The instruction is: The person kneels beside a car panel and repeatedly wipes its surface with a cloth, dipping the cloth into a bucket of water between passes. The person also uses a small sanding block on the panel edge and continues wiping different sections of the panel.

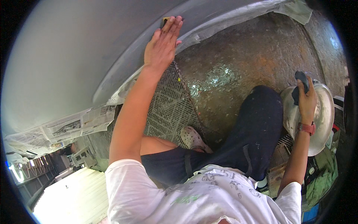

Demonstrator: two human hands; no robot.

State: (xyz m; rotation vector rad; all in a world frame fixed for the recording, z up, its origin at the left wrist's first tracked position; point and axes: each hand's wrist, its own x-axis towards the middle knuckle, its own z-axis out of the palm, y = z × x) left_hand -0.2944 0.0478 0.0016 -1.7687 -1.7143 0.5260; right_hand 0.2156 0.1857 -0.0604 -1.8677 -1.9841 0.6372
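My left hand (161, 48) lies stretched out on a smooth grey car body panel (74, 52), close to its curved lower edge. Under its fingers is a small tan and dark pad (165, 19), mostly hidden by the hand, so its exact kind does not show. Out to the right, my right hand (308, 102) is closed on a dark grey cloth (301, 87). That hand is over a round metal basin (323, 115), whose inside is partly covered by the wrist and the cloth.
Newspaper (80, 125) and pale masking sheet (238, 20) line the panel's lower edge. Below are a wet brown floor (231, 56) and a slatted mat (167, 108). My bent knee (263, 102) is between the hands. A green cloth (324, 179) lies beside the basin.
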